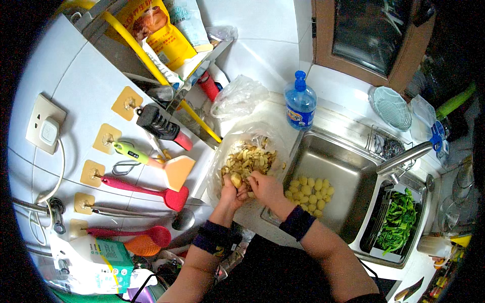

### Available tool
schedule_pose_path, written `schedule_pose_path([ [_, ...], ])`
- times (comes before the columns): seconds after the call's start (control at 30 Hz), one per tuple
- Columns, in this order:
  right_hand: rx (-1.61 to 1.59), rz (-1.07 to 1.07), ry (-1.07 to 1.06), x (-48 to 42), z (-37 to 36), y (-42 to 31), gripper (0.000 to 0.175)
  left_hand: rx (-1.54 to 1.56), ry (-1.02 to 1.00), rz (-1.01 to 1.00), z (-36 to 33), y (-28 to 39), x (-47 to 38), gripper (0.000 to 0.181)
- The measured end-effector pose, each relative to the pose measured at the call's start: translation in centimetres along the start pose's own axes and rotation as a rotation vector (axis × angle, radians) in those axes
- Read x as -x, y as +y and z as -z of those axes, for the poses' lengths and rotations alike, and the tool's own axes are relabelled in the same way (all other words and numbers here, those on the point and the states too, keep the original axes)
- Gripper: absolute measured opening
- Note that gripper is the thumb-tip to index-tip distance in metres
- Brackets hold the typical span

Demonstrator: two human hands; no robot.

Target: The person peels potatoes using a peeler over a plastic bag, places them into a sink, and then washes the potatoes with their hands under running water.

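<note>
My left hand point(229, 194) grips a small potato point(236, 180), its pale yellow side facing up. Close beside it, my right hand point(264, 187) has its fingers curled and pinched. Whatever may be between those fingers is too small or hidden to make out. Both hands are over an opened clear plastic bag point(216, 166) on the counter. A heap of brown and yellow potato peelings point(252, 159) fills the bag. To the right, several peeled small potatoes point(311, 191) are gathered in the near left part of the steel sink point(341, 166).
A blue detergent bottle point(300, 104) stands behind the sink. Chopped leafy greens point(398, 219) fill the small right basin, under the faucet point(405, 157). On the left wall hang an orange scraper point(180, 172), a red spatula point(176, 197) and a ladle point(183, 219). Another plastic bag point(242, 96) lies behind.
</note>
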State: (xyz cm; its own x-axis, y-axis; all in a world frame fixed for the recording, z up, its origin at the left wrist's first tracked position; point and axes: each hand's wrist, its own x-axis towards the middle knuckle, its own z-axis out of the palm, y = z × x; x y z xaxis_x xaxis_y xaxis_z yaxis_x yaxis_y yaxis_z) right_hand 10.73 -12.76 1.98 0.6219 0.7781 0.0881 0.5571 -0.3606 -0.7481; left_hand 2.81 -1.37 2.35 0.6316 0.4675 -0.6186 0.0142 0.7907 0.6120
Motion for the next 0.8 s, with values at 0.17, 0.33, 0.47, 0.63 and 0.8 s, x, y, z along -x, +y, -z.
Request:
schedule_pose_path([
  [0.17, 0.064, -0.048, 0.064, -0.8, 0.9, 0.7, 0.022, -0.043, -0.147, -0.017, 0.3, 0.6, 0.3, 0.043],
  [0.33, 0.090, -0.016, 0.096, -0.9, 0.5, 1.1, 0.021, 0.010, -0.037, 0.073, -1.3, 1.5, 1.2, 0.043],
  [0.47, 0.046, 0.030, 0.133, -0.5, 0.4, 0.9, 0.021, 0.007, -0.003, 0.078, -1.0, 1.3, 1.2, 0.046],
  [0.63, -0.052, 0.108, 0.058, 1.4, 0.7, -1.0, 0.021, 0.006, -0.042, 0.072, 1.0, 0.8, -0.4, 0.042],
  [0.8, -0.030, 0.073, -0.089, 1.8, 0.9, -1.0, 0.023, -0.019, -0.008, 0.060, 0.1, 0.9, -0.1, 0.041],
])
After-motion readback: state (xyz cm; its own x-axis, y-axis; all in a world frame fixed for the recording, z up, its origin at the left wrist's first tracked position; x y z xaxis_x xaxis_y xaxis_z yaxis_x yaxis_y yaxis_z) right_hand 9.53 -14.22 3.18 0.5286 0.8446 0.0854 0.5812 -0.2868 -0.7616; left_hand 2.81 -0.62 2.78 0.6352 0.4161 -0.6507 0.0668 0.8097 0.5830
